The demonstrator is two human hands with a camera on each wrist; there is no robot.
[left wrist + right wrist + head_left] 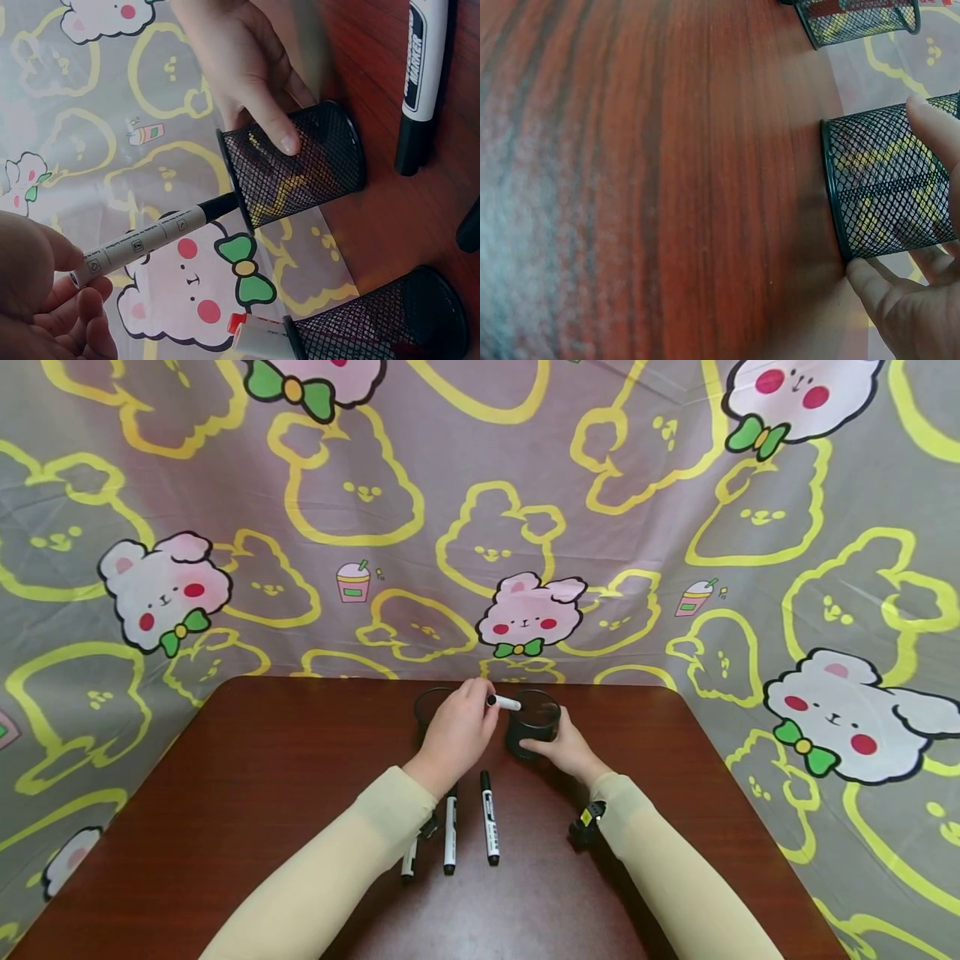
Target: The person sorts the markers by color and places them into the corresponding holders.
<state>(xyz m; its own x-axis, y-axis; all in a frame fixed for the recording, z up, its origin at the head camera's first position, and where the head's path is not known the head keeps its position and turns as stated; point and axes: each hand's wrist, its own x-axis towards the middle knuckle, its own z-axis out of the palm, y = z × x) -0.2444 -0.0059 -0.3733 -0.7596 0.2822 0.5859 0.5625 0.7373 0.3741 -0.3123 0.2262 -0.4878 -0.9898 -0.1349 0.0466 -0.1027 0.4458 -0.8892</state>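
Note:
My left hand (456, 727) pinches a white marker (150, 244) near one end. The marker's black cap points at the mouth of a black mesh pen holder (300, 169), level with the rim in the left wrist view; whether it is inside I cannot tell. My right hand (568, 747) grips this holder around its side, thumb on the near face, as the right wrist view also shows. Left of it stands a second mesh pen holder (379, 322), partly hidden behind my left hand in the head view. A white and red marker (262, 336) sticks out of its mouth.
On the brown table (300, 760), a white marker with black ends (490, 822) lies nearest the middle. Another marker (451, 831) is beside it, and a third marker (409, 860) lies partly under my left forearm. A patterned curtain (420, 560) hangs behind the table.

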